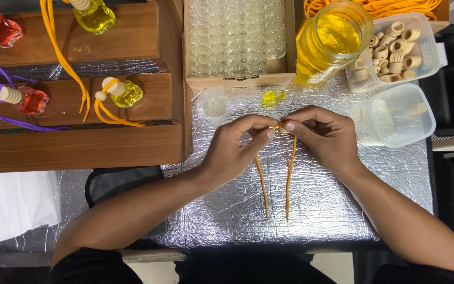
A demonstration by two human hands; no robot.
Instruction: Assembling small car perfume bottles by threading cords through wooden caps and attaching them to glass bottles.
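Both hands meet at table centre: left hand (233, 150) and right hand (326, 135) pinch a small wooden bead (281, 128) fingertip to fingertip, steadying it so the orange cord (289, 181) hangs toward six o'clock; a small yellow bottle (272, 97) waits at twelve.

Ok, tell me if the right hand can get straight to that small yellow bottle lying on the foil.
Probably yes: the small yellow bottle lies on bare foil just beyond the right hand, nothing between them. But that hand is pinching the orange cord.

Crinkled silver foil (311, 210) covering the table, stepped wooden shelf (80, 147) standing at left, white cloth (11, 205) hanging below, even light glinting.
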